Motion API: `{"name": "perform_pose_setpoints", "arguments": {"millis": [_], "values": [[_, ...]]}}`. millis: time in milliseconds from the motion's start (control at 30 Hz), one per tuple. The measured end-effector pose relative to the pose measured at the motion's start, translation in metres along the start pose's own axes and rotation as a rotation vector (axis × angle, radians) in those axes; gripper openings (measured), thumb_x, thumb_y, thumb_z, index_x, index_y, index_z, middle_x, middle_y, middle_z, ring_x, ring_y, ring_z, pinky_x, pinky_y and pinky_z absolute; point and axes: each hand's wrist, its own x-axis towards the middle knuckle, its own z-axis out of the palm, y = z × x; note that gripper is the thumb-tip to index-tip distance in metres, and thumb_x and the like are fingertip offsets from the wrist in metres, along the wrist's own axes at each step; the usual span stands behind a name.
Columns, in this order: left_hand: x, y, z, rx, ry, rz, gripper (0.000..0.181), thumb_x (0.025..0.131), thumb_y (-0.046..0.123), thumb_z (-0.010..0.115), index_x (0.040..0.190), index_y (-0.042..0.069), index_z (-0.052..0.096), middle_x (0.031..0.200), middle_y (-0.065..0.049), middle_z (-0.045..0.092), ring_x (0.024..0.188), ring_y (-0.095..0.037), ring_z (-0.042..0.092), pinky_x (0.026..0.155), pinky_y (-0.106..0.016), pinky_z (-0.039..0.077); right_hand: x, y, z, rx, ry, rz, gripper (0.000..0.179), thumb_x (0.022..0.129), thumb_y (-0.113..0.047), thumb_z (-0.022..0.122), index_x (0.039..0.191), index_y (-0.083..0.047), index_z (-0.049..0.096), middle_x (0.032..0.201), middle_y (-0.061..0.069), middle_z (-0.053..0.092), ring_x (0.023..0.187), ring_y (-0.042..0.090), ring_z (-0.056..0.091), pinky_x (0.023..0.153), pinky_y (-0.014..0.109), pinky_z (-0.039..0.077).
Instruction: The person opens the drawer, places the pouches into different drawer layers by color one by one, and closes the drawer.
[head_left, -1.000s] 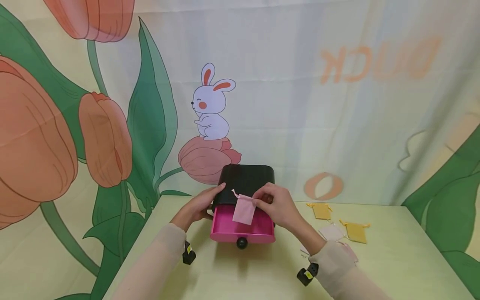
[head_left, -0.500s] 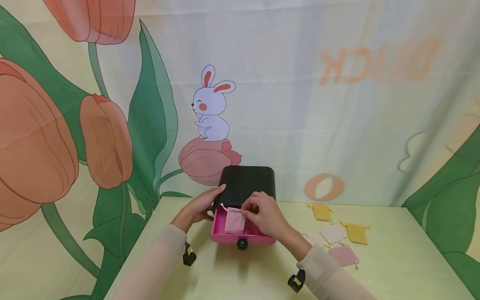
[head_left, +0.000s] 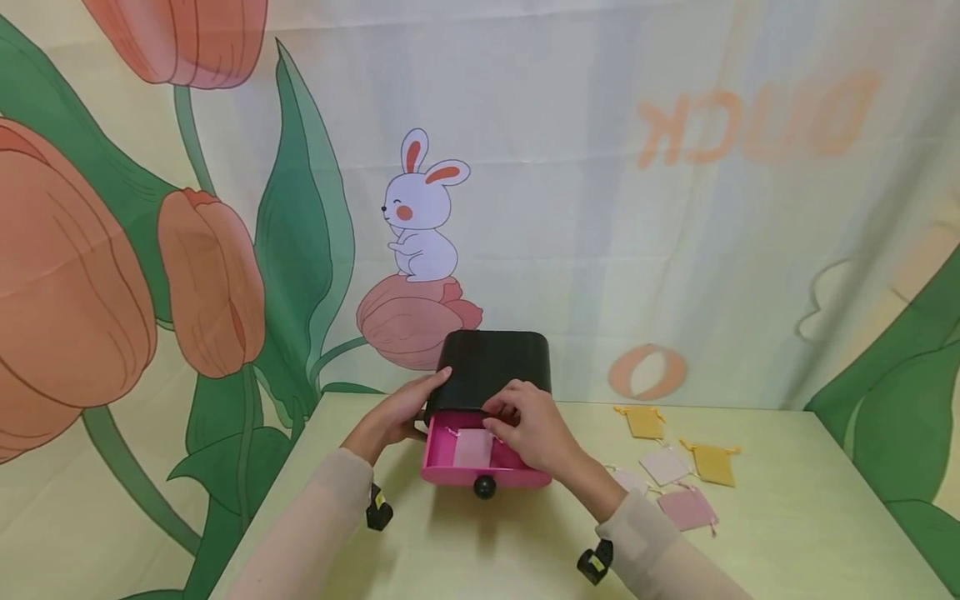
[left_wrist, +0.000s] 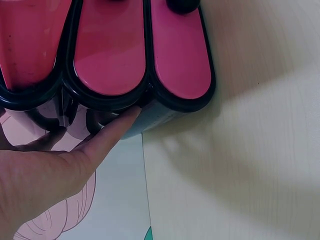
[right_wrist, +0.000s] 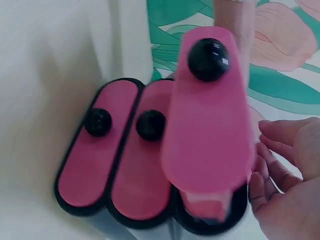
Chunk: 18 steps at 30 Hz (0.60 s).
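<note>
A black drawer cabinet stands on the table with its magenta top drawer pulled out. Inside that drawer lies a pale pink drawstring pouch. Just above the drawer's right part is my right hand, fingers loosely bent, holding nothing; the right wrist view shows bare fingertips beside the drawer. My left hand rests against the cabinet's left side, thumb near its top edge. In the left wrist view, its extended thumb touches the casing below the drawer fronts.
Two shut pink drawers with black knobs sit under the pulled-out one. Right of the cabinet lie several pouches: yellow ones, a pinkish-white one and a darker pink one. A printed cloth hangs behind the table.
My right hand has lowered the pale pink pouch into the drawer and let go of it; the pouch now lies flat there. My left hand stays at the cabinet's side.
</note>
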Motion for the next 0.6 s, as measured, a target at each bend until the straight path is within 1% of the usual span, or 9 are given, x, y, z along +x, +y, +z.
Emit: {"name": "perform_pose_setpoints", "arguments": {"millis": [133,200,267,367,433,600], "values": [[0.001,0.002,0.001,0.003,-0.005,-0.001,0.092,0.099,0.072,0.054,0.168,0.017,0.026,0.164,-0.021,0.038,0.139,-0.054,0.047,0.096,-0.069,0.054,-0.006,0.005,-0.027,0.022,0.031,0.004,0.017,0.091,-0.012,0.085,0.107,-0.008,0.081,0.098,-0.002,0.069,0.090,0.018,0.064,0.078,0.034,0.060],[0.001,0.002,0.001,-0.004,-0.005,-0.002,0.092,0.099,0.071,0.055,0.168,0.017,0.027,0.164,-0.020,0.038,0.139,-0.053,0.048,0.095,-0.068,0.055,-0.010,0.015,-0.045,0.007,0.059,-0.006,0.016,0.092,-0.012,0.084,0.107,-0.007,0.080,0.098,-0.002,0.069,0.090,0.019,0.064,0.079,0.036,0.058],[0.002,0.002,0.000,-0.006,-0.007,0.000,0.091,0.099,0.071,0.055,0.167,0.017,0.027,0.164,-0.020,0.039,0.139,-0.053,0.048,0.095,-0.068,0.055,-0.016,0.027,-0.064,-0.015,0.080,0.000,0.015,0.093,-0.013,0.083,0.107,-0.007,0.080,0.099,-0.002,0.071,0.091,0.020,0.065,0.079,0.038,0.057],[0.003,0.001,0.000,-0.012,-0.006,-0.002,0.089,0.099,0.070,0.055,0.167,0.017,0.029,0.164,-0.019,0.039,0.140,-0.053,0.048,0.095,-0.068,0.055,-0.028,0.050,-0.088,-0.047,0.094,0.037,0.012,0.095,-0.013,0.081,0.106,-0.008,0.079,0.100,-0.001,0.073,0.093,0.020,0.065,0.079,0.037,0.056],[0.004,0.001,-0.001,-0.009,-0.009,0.000,0.090,0.099,0.070,0.055,0.167,0.017,0.028,0.165,-0.019,0.038,0.140,-0.054,0.047,0.095,-0.068,0.055,-0.039,0.068,-0.101,-0.060,0.097,0.080,0.010,0.096,-0.014,0.081,0.105,-0.010,0.079,0.100,-0.001,0.073,0.091,0.019,0.066,0.078,0.034,0.056],[0.004,0.000,0.000,-0.004,-0.004,-0.001,0.092,0.098,0.072,0.056,0.168,0.018,0.027,0.166,-0.019,0.036,0.141,-0.054,0.046,0.096,-0.069,0.054,-0.073,0.117,-0.121,-0.089,0.102,0.178,0.009,0.097,-0.016,0.079,0.105,-0.011,0.078,0.098,0.000,0.072,0.087,0.019,0.067,0.074,0.028,0.057]]}}
